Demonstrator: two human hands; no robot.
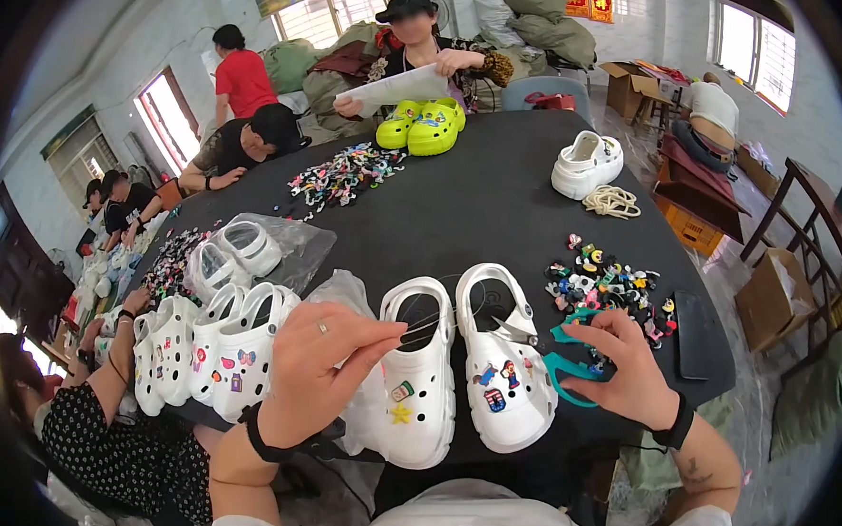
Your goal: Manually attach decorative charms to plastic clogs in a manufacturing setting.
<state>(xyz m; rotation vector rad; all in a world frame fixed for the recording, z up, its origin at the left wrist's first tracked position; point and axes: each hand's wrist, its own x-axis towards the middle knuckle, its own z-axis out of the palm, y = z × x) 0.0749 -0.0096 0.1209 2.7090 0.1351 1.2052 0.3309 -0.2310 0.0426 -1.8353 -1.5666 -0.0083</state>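
Two white clogs stand side by side on the black table in front of me. On the left clog (417, 425) are a yellow star and another charm; the right clog (503, 415) carries several colourful charms. My left hand (316, 362) pinches a thin strand (425, 322) over the left clog's opening. In my right hand (618, 359) are scissors with teal handles (567, 390), their metal blades pointing left over the right clog's opening. A clear plastic bag (357, 303) lies partly behind my left hand.
Loose charms (605, 287) lie by a dark phone (700, 335) on the right, more charms (340, 175) farther back. Other white clogs (245, 349) stand left, lime clogs (418, 130) at the far edge. A white clog (586, 167) stands beside coiled cord (612, 203). Several people work around.
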